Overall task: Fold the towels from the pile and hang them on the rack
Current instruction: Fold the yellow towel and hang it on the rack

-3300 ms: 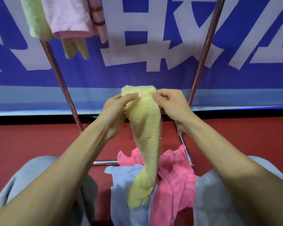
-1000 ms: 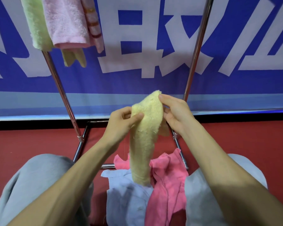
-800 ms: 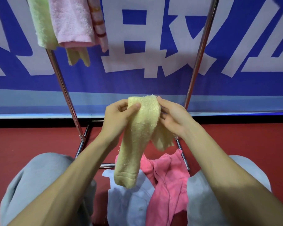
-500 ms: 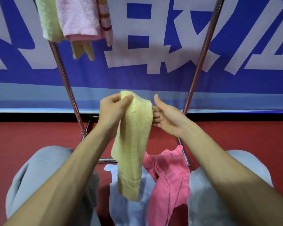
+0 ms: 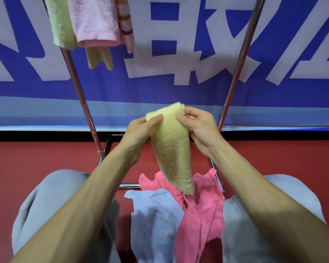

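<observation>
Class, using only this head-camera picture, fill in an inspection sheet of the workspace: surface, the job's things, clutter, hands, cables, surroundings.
Surface: red floor; no table seen.
Job's things: yellow towel folded into a narrow strip, held up by its top edge, its lower end hanging above the pile; pink towel and pale blue towel lie crumpled between the person's knees; metal rack already carries a green towel, a light pink towel and others.
Clutter: nothing seen.
Hands: left hand and right hand both pinch the yellow towel's top.
Cables: nothing seen.
Surroundings: blue banner with large white characters behind the rack.
</observation>
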`<act>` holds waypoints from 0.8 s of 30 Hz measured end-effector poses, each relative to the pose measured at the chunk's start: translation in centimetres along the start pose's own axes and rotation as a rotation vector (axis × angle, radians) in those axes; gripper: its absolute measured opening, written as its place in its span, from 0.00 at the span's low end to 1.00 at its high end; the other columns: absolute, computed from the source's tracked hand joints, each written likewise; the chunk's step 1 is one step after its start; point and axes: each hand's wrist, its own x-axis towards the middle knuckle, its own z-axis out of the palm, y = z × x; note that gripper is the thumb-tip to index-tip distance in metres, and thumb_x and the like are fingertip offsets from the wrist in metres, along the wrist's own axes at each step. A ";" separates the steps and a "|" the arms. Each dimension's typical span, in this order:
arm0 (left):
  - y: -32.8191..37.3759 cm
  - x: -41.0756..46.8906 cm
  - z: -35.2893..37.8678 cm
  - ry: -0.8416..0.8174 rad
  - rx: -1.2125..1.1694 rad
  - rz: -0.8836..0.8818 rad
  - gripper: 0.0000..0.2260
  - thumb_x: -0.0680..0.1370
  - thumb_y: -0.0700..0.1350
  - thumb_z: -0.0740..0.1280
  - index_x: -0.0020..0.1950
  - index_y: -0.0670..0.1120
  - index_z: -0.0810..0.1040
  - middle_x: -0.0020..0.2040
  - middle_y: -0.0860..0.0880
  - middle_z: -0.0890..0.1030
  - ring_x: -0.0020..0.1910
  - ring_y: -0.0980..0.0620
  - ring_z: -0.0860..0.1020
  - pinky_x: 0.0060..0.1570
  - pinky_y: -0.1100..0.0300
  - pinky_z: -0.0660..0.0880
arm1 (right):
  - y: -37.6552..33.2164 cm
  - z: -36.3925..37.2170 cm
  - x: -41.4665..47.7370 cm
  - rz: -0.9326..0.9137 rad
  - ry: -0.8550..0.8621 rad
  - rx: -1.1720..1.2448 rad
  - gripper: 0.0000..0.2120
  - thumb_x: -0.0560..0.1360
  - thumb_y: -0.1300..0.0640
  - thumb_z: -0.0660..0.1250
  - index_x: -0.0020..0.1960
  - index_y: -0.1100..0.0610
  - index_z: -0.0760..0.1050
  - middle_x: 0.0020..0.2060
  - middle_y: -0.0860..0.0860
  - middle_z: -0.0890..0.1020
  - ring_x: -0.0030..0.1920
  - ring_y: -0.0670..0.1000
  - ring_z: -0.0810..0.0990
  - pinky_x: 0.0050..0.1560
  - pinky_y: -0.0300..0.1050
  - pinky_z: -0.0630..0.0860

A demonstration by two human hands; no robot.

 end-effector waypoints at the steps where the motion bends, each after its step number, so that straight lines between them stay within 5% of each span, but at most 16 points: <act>1: -0.6 0.0 0.3 -0.053 0.017 -0.025 0.09 0.77 0.46 0.68 0.52 0.42 0.81 0.41 0.50 0.85 0.37 0.56 0.82 0.40 0.64 0.77 | -0.1 -0.1 0.1 0.001 0.020 0.020 0.10 0.75 0.69 0.66 0.56 0.64 0.77 0.43 0.54 0.84 0.41 0.47 0.84 0.42 0.37 0.79; 5: -2.3 0.0 1.3 -0.124 0.125 -0.039 0.08 0.76 0.41 0.68 0.52 0.41 0.81 0.49 0.44 0.84 0.46 0.50 0.81 0.51 0.57 0.76 | -0.1 -1.1 0.6 0.006 0.130 0.011 0.16 0.75 0.72 0.64 0.62 0.67 0.74 0.48 0.57 0.82 0.43 0.48 0.83 0.43 0.38 0.80; 9: -2.0 0.2 2.0 -0.095 0.083 0.096 0.04 0.77 0.41 0.67 0.48 0.44 0.81 0.39 0.51 0.84 0.36 0.57 0.80 0.36 0.65 0.75 | -0.3 -2.1 0.5 -0.010 0.161 -0.085 0.22 0.72 0.73 0.65 0.66 0.65 0.72 0.56 0.59 0.81 0.51 0.52 0.82 0.48 0.39 0.80; 17: -0.6 0.4 3.6 -0.187 -0.082 -0.033 0.11 0.80 0.44 0.62 0.58 0.41 0.79 0.51 0.43 0.84 0.47 0.48 0.82 0.44 0.58 0.78 | -1.4 -3.0 -0.8 -0.010 0.289 -0.292 0.07 0.72 0.68 0.69 0.49 0.68 0.79 0.46 0.64 0.84 0.43 0.54 0.81 0.47 0.48 0.77; 22: 3.0 0.1 3.9 -0.194 0.074 0.009 0.10 0.78 0.44 0.66 0.54 0.41 0.81 0.46 0.45 0.85 0.41 0.50 0.82 0.36 0.61 0.77 | -2.5 -3.7 -1.2 -0.039 0.309 -0.461 0.07 0.71 0.55 0.72 0.43 0.59 0.82 0.34 0.47 0.83 0.37 0.43 0.79 0.42 0.39 0.74; 24: 4.9 0.2 3.7 -0.219 0.137 0.051 0.09 0.79 0.43 0.65 0.54 0.42 0.81 0.45 0.47 0.85 0.41 0.51 0.82 0.36 0.61 0.76 | -4.3 -3.7 -1.4 -0.047 0.297 -0.507 0.08 0.72 0.53 0.72 0.39 0.57 0.81 0.31 0.47 0.82 0.34 0.44 0.79 0.39 0.41 0.76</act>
